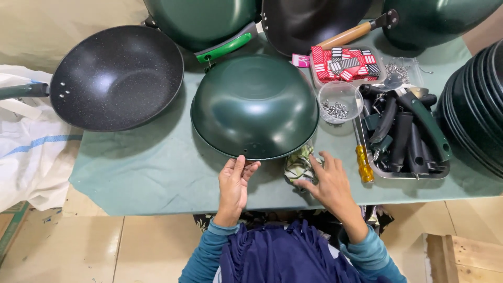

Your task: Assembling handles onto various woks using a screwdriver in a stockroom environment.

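Dark green round metal wok body (255,105) lies upside down at middle of green-covered worktop (146,173), rim near front edge. Left hand (234,184) open, fingertips touching rim, gripping nothing. Right hand (327,181) loosely spread over crumpled patterned cloth (298,165), not closed on it. Risks: dome pressed at rim could slide or tip; sweeping cloth could knock clear plastic cup of small screws (339,102) or yellow-handled screwdriver (363,162) just beside.

We stood in a small cookware assembly workshop: stacked woks (474,105), a tray of handles (406,136), a bowl of rivets (339,102), a screwdriver (363,165).
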